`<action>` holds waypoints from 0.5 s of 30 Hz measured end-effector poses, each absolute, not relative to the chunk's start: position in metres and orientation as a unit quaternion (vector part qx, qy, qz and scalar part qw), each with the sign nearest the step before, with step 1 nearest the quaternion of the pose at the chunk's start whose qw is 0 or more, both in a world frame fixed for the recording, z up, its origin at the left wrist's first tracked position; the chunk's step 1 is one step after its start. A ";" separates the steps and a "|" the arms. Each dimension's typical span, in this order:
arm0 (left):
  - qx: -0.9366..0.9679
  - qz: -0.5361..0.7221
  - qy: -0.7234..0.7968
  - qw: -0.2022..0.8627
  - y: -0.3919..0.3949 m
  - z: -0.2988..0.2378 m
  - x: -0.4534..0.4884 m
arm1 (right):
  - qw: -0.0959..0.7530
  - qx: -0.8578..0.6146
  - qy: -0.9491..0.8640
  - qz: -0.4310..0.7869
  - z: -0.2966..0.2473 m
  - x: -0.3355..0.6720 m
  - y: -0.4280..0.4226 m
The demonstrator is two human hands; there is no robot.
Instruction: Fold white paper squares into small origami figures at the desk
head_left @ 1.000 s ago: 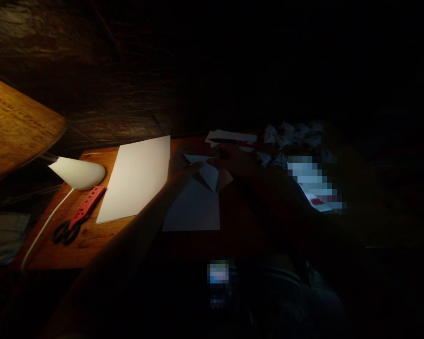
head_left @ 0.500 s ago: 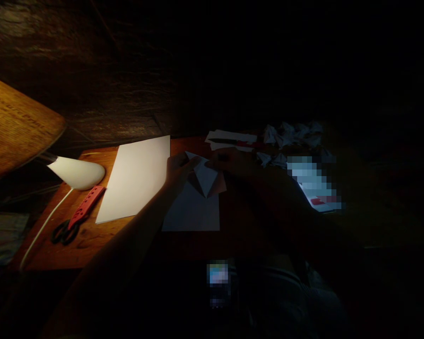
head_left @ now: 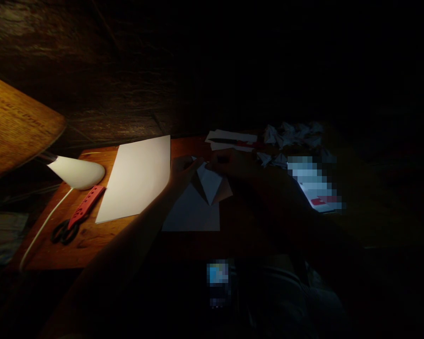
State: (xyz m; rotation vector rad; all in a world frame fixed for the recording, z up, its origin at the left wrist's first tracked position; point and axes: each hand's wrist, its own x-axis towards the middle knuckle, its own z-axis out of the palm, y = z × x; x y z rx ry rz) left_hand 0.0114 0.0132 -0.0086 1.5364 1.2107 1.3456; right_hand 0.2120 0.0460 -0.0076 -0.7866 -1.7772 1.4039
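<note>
Evidently, the wooden bench (head_left: 95,230) served as support for the whole work, though its right part was nearly lost in the dark. The lamp (head_left: 81,172) stood at the left end, so its warm light fell mostly on the large white sheet (head_left: 137,179), which lay flat near it. A dimmer sheet (head_left: 192,216) lay just beside, partly below the hands, perhaps as a clean surface for folding. The bright screen (head_left: 309,181) was placed on the right, probably within easy view. The scissors (head_left: 86,205), with a red cover on the blades, rested at the left, out of the way. The left hand (head_left: 182,169) and the right hand (head_left: 229,160) met in the middle, around the folded paper (head_left: 212,181); the fingers of both seemed to pinch its upper edge, apparently to control the crease, although the shade hid the exact contact. Behind them lay a knife (head_left: 229,141) and, farther right, small folded pieces (head_left: 284,136) gathered together. Compared with half a second earlier, the folded paper's lower point had moved slightly down and rightward, and less of its upper left corner was showing.
</note>
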 end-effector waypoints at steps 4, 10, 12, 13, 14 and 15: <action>0.567 0.536 0.466 0.417 0.012 -0.010 0.012 | 0.359 -0.312 -0.685 0.551 -0.010 0.211 0.046; 0.511 0.609 0.469 0.386 0.018 -0.015 0.007 | 0.362 -0.297 -0.680 0.564 -0.009 0.210 0.046; 0.508 0.619 0.470 0.372 0.020 -0.017 0.006 | 0.360 -0.303 -0.679 0.563 -0.008 0.211 0.047; 0.510 0.617 0.469 0.373 0.020 -0.017 0.006 | 0.359 -0.308 -0.677 0.564 -0.009 0.211 0.048; 0.511 0.613 0.465 0.383 0.020 -0.017 0.006 | 0.358 -0.314 -0.674 0.565 -0.009 0.212 0.049; 0.511 0.607 0.459 0.401 0.020 -0.017 0.007 | 0.359 -0.319 -0.669 0.567 -0.009 0.212 0.050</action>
